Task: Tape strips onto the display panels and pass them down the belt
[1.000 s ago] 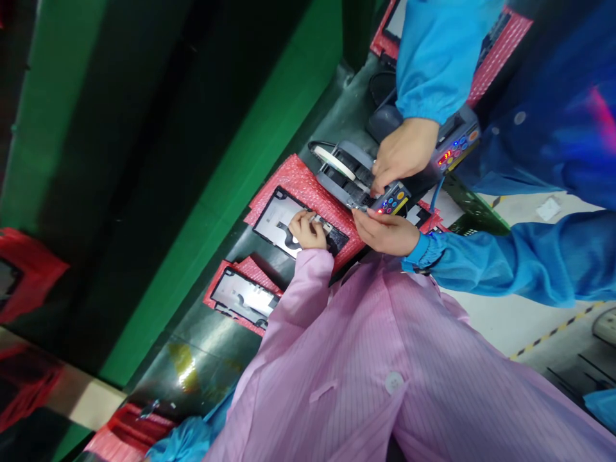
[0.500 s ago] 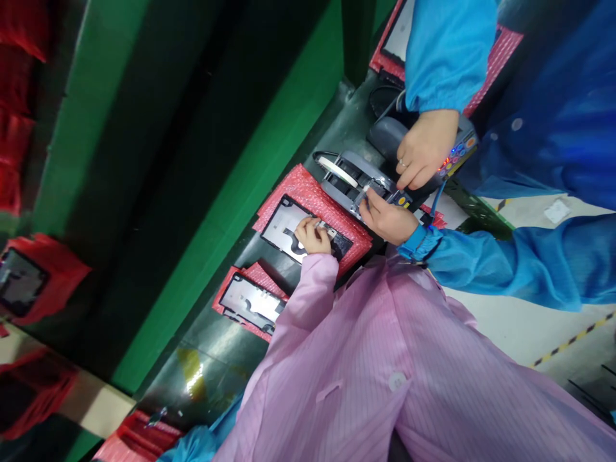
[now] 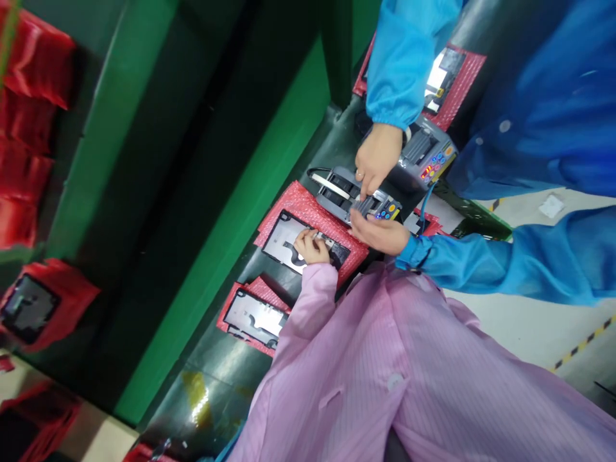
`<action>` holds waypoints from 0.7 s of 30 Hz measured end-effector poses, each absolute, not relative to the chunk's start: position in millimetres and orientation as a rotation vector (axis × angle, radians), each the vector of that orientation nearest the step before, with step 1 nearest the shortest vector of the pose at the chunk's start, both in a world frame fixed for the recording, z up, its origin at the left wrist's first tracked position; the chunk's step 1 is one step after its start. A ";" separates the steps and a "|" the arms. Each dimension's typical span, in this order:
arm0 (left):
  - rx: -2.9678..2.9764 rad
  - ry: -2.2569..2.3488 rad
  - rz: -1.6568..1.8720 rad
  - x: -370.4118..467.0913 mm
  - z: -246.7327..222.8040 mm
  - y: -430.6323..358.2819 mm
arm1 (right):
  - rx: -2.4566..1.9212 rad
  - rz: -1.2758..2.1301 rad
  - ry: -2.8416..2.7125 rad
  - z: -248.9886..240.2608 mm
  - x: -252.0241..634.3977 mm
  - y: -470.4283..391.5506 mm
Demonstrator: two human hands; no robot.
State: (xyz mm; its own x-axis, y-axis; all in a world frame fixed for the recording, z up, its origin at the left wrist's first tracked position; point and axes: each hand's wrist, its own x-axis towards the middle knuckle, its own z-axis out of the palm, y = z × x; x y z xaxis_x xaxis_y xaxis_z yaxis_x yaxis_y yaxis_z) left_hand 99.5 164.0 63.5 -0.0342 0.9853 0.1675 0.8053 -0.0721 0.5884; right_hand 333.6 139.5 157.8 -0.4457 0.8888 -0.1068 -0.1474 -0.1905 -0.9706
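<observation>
My left hand [image 3: 312, 247], at the end of a pink sleeve, rests on a flat device panel [image 3: 282, 240] with a black frame and silvery face. Its fingers are curled and pressed together near the panel's dark part; what they hold, if anything, is too small to name. Under the panel lies red bubble wrap [image 3: 297, 200]. No part of my right hand shows.
A co-worker's blue-sleeved hands [image 3: 380, 154] work at a grey tape dispenser [image 3: 339, 189]. Beyond it stands a second grey machine [image 3: 423, 151]. Another panel [image 3: 253, 314] lies on red wrap, and red stacks [image 3: 58, 308] stand at the left.
The view has shifted slightly. The co-worker's upper hand has moved left and down from the second machine to the dispenser. My left hand stays curled on the panel.
</observation>
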 end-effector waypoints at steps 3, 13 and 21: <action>1.930 1.909 0.806 100.2 62.3 164.3 | -0.929 2.199 -0.713 169.3 353.5 114.5; 1.900 1.823 0.721 95.4 73.2 163.0 | -1.136 2.338 -0.020 137.5 426.2 102.2; 1.872 1.881 0.791 100.3 67.7 164.4 | -1.231 1.811 -0.222 142.1 416.9 98.8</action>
State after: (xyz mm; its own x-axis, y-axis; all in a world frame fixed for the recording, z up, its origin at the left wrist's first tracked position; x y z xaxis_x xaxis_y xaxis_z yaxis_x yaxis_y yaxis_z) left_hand 100.3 164.4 67.7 -0.0490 0.9908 0.1260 0.7830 -0.0403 0.6207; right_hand 416.9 98.8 142.1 -0.0922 0.7545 -0.6498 -0.5748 -0.5732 -0.5839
